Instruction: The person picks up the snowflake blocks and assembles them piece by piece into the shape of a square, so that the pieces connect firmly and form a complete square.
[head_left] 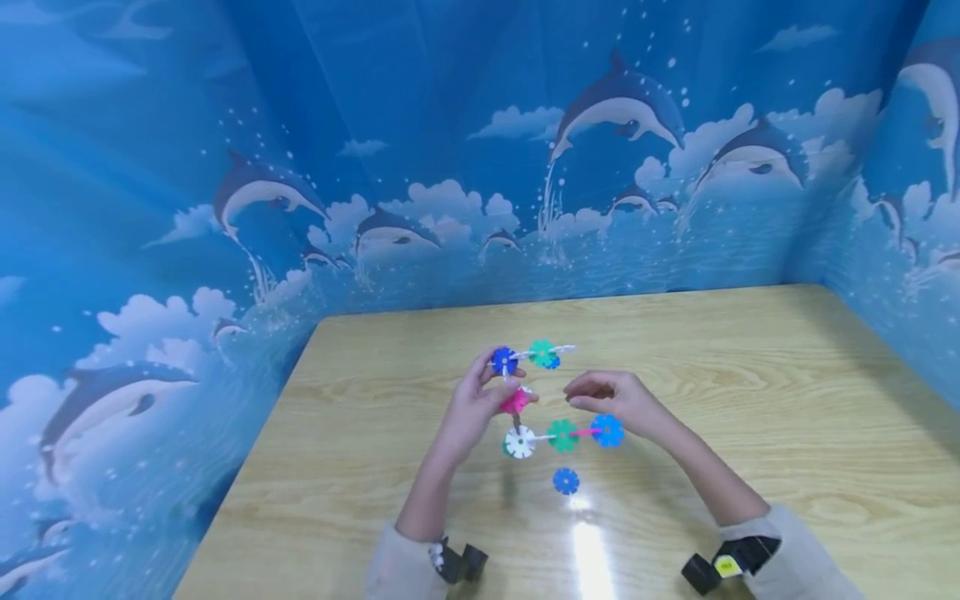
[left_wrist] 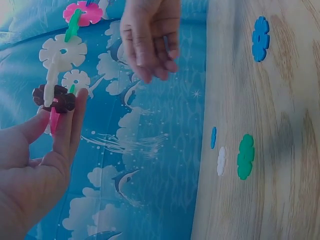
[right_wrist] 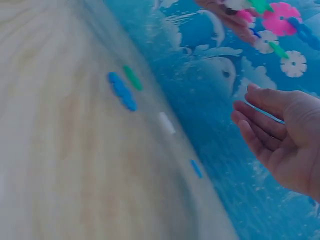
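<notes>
My left hand (head_left: 467,412) grips a chain of joined plastic flower-shaped discs between thumb and fingers. In the head view the chain's parts include a dark blue disc (head_left: 504,361), a pink disc (head_left: 516,401) by the fingertips, a white disc (head_left: 520,442), a green disc (head_left: 562,435) and a bright blue disc (head_left: 607,431). The left wrist view shows a brown disc (left_wrist: 64,101) right at the fingertips, with a large white disc (left_wrist: 75,50) above it. My right hand (head_left: 618,404) hovers beside the chain, fingers loosely bent, holding nothing.
A loose blue disc (head_left: 566,481) lies on the wooden table (head_left: 750,400) toward me. Farther off on the tabletop lie a green disc (left_wrist: 245,157), a white disc (left_wrist: 221,161) and another blue disc (left_wrist: 214,137). A dolphin-print curtain (head_left: 450,150) stands behind the table.
</notes>
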